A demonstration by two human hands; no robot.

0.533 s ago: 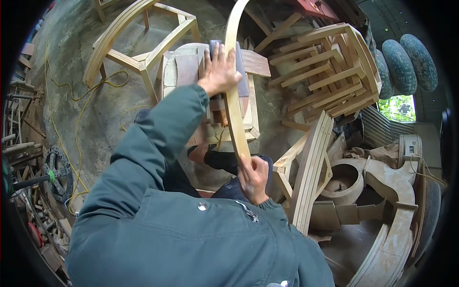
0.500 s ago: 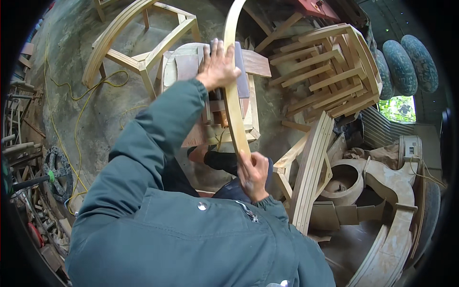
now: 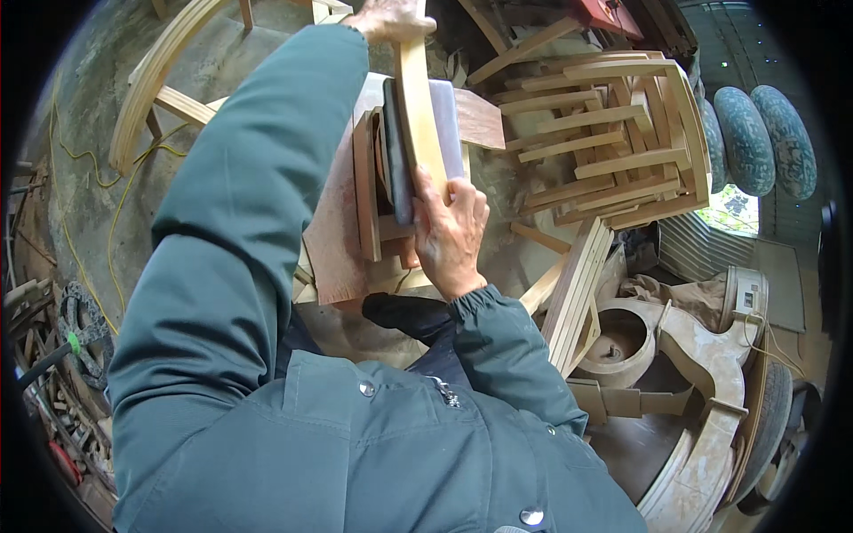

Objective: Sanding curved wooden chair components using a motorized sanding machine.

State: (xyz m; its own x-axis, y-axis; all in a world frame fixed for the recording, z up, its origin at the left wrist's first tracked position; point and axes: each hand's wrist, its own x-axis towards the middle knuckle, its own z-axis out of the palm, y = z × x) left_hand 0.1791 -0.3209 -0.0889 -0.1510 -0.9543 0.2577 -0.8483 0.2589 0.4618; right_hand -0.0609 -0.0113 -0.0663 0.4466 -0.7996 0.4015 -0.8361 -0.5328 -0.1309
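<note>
Wooden strip (image 3: 416, 102) in both hands (image 3: 386, 21) (image 3: 451, 233)

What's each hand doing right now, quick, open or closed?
Left hand: on the wooden strip; open or closed can't be told.
Right hand: closed, holding the wooden strip's near end.

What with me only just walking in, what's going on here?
A person in a green jacket is handling a curved wooden strip over a grey flat piece; whether they touch is unclear. The right hand grips the strip's near end. The left hand, partly cut off at the picture's top, is farther along it. Stacked wooden frames are at right.
</note>
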